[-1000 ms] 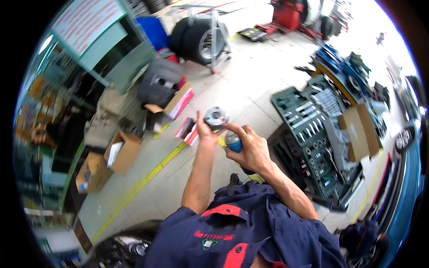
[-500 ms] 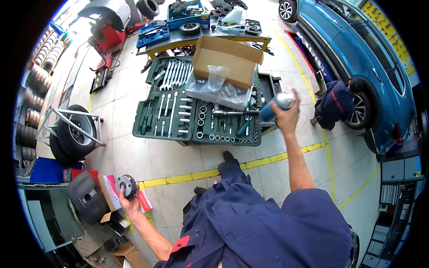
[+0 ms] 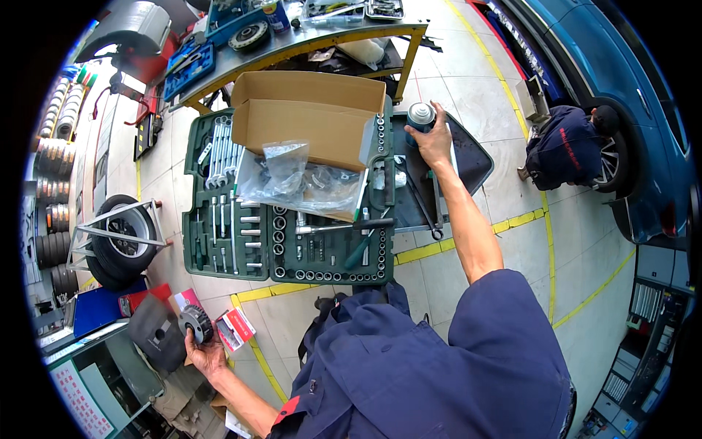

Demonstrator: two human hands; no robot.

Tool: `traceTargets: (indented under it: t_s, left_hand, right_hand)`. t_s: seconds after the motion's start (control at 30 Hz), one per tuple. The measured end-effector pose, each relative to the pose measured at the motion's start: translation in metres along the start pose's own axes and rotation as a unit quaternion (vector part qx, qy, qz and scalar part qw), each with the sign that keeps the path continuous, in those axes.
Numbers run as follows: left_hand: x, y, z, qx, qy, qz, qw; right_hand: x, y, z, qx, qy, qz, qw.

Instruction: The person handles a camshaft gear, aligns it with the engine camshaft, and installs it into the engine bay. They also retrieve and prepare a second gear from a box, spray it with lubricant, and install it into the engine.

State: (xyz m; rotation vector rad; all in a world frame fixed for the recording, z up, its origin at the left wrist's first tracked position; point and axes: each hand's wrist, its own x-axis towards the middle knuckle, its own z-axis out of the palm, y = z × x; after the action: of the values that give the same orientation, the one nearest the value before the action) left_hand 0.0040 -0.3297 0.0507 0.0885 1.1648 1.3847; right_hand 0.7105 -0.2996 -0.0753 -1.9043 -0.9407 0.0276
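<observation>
Right grip [image 3: 437,143] holds spray can [image 3: 420,115] (left grip [image 3: 208,356], toothed wheel [image 3: 195,323])

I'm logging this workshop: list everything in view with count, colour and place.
Tool case: one, green, centre
Tools: many, mostly silver, in tool case
Carton: one, brown, on tool case
Bags: count unclear, clear, in carton
Tray: one, black, right of tool case
Can: one, blue, pale-topped, right of carton
Gear: one, dark grey, lower left
Box: one, red and white, beside gear
Stand: one, silver, left
Wheel: at least one, black and silver, on stand
Tyres: several, black, far left
Bench: one, yellow and grey, top
Small parts: count unclear, mixed, on bench
Car: one, blue, right
Co-worker: one, dark blue clothing, beside car
Floor lines: several, yellow, centre and right
Left grip: one, bare, on gear
Right grip: one, bare, on can
</observation>
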Motion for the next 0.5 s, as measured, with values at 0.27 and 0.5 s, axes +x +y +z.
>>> traceTargets:
  t_s: [0.27, 0.5]
  left_hand:
    - [-0.015, -0.006, 0.023, 0.028, 0.023, 0.008, 0.999]
    - [-0.036, -0.007, 0.037, 0.018, -0.005, 0.005, 1.0]
  right_hand:
    - [0.012, 0.003, -0.001, 0.025, -0.063, 0.009, 0.998]
    - [-0.022, 0.003, -0.016, -0.128, -0.017, -0.08, 0.988]
